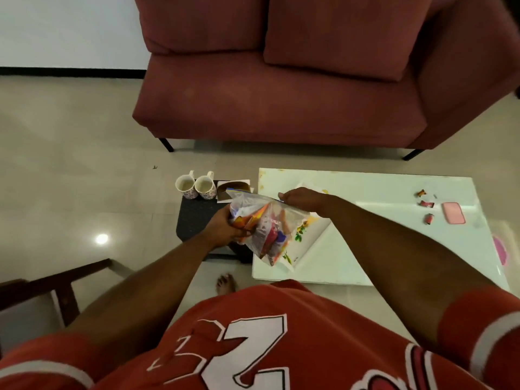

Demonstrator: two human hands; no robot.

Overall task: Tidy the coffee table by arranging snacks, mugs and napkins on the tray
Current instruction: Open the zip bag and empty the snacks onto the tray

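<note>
Far left, two white flower-patterned mugs stand side by side on the back edge of a black textured square stand, which may be the tray. The left hand is just right of that, fingers curled round the lower left side of a clear zip-top plastic bag of coloured snack packets. The bag hangs in the air over the left edge of the white glossy desk. Its long axis slants from the zip edge, far and high, down towards the person. The right hand pinches the zip edge's right corner. Under the bag lies a white flower-printed piece, sheet or tray I cannot tell. The black stand lies to the left of the bag, so the left hand is nearer it.
</note>
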